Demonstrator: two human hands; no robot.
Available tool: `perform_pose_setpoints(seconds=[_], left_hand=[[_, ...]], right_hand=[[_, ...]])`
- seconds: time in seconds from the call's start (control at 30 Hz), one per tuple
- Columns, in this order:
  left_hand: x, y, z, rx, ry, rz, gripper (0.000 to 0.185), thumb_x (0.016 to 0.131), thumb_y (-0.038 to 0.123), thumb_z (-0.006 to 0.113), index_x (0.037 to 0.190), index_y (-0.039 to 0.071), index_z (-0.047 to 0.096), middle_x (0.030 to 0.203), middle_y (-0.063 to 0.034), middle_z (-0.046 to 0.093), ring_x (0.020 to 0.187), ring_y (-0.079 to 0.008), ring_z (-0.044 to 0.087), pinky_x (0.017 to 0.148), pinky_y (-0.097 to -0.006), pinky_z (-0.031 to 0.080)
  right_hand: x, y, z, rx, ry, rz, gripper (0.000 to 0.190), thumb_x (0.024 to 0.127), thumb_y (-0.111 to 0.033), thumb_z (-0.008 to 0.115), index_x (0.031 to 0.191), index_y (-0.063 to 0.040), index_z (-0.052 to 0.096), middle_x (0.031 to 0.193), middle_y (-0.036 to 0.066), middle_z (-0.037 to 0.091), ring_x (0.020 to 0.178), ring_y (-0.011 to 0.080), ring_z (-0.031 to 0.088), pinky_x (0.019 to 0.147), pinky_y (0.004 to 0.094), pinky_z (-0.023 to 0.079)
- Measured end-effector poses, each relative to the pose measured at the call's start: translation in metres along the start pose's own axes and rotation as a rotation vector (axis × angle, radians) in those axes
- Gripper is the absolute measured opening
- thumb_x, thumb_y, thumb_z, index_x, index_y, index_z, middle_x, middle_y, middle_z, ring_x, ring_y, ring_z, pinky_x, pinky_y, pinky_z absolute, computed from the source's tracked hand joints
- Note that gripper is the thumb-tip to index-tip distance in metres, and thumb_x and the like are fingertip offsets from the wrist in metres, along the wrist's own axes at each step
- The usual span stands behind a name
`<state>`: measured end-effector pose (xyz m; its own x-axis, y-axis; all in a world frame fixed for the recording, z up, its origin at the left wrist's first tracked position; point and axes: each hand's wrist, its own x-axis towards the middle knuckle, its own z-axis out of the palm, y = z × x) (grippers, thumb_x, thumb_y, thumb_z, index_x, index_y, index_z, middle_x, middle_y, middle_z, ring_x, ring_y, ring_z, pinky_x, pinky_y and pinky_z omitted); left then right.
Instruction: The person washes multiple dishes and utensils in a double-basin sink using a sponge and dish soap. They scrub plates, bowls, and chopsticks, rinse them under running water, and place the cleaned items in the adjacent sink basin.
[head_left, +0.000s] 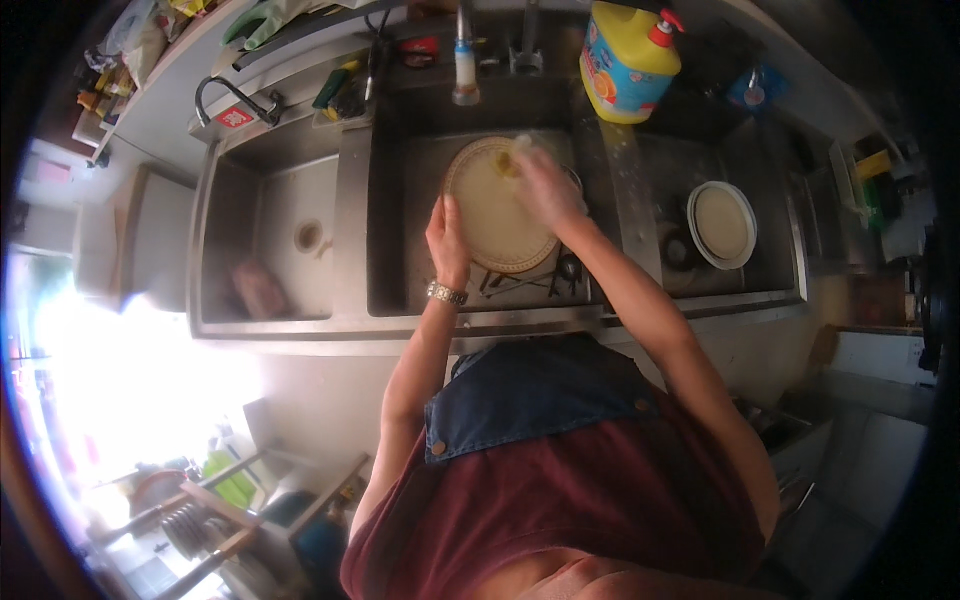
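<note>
A large round cream plate with a patterned rim (499, 217) is held tilted over the middle basin of a steel sink. My left hand (448, 241), with a metal watch at the wrist, grips the plate's left edge. Over the plate's upper right part is my right hand (547, 184), blurred, with something yellowish and pale at its fingertips, perhaps a sponge; its exact hold is unclear. Below the plate, dark-handled utensils (568, 268) lie on the basin floor. The faucet (466, 82) hangs above the plate's top edge.
The right basin holds stacked round dishes (721, 225). A yellow pump bottle of detergent (630, 67) stands behind the divider. In the left basin (292, 180) lies a brownish-pink block (259, 289). Sponges (336, 90) rest at the back ledge, near a curved black faucet (236, 94).
</note>
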<state>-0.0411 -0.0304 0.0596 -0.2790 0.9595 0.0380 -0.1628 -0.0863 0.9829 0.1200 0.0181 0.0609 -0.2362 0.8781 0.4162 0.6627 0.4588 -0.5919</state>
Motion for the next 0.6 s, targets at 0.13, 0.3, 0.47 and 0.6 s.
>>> perform_pose_setpoints(seconds=[0.13, 0.3, 0.47, 0.6], left_hand=[[0.009, -0.004, -0.005, 0.067, 0.030, -0.008, 0.045, 0.098, 0.035, 0.046, 0.115, -0.006, 0.056, 0.101, -0.0050, 0.062, 0.091, -0.0096, 0.053, 0.080, -0.0238, 0.043], [0.011, 0.000, -0.019, -0.133, 0.127, -0.015, 0.044, 0.098, 0.037, 0.046, 0.110, -0.003, 0.059, 0.096, -0.0038, 0.062, 0.085, -0.0091, 0.053, 0.074, -0.0228, 0.044], [0.008, -0.005, -0.004, 0.035, 0.081, 0.015, 0.045, 0.098, 0.037, 0.046, 0.111, -0.004, 0.059, 0.100, -0.0059, 0.063, 0.086, -0.0110, 0.055, 0.074, -0.0240, 0.044], [0.019, -0.002, -0.023, -0.137, 0.111, 0.045, 0.042, 0.097, 0.037, 0.048, 0.110, -0.002, 0.060, 0.100, -0.0058, 0.064, 0.085, -0.0103, 0.056, 0.074, -0.0243, 0.046]], right_hand=[[-0.005, -0.021, 0.014, 0.304, -0.085, -0.259, 0.040, 0.076, -0.008, 0.066, 0.115, -0.004, 0.055, 0.112, 0.015, 0.056, 0.107, 0.0319, 0.054, 0.091, 0.0407, 0.046], [-0.001, -0.023, -0.001, 0.005, -0.135, 0.165, 0.031, 0.079, -0.010, 0.065, 0.109, -0.008, 0.058, 0.098, 0.013, 0.061, 0.090, 0.0288, 0.060, 0.079, 0.0374, 0.050], [0.011, -0.042, 0.008, 0.628, -0.124, -0.056, 0.031, 0.082, -0.012, 0.063, 0.110, -0.002, 0.055, 0.103, 0.014, 0.058, 0.097, 0.0265, 0.058, 0.081, 0.0350, 0.049], [-0.015, -0.031, 0.004, 0.154, -0.173, -0.217, 0.030, 0.074, -0.008, 0.064, 0.102, -0.003, 0.057, 0.098, 0.014, 0.057, 0.094, 0.0329, 0.056, 0.080, 0.0426, 0.047]])
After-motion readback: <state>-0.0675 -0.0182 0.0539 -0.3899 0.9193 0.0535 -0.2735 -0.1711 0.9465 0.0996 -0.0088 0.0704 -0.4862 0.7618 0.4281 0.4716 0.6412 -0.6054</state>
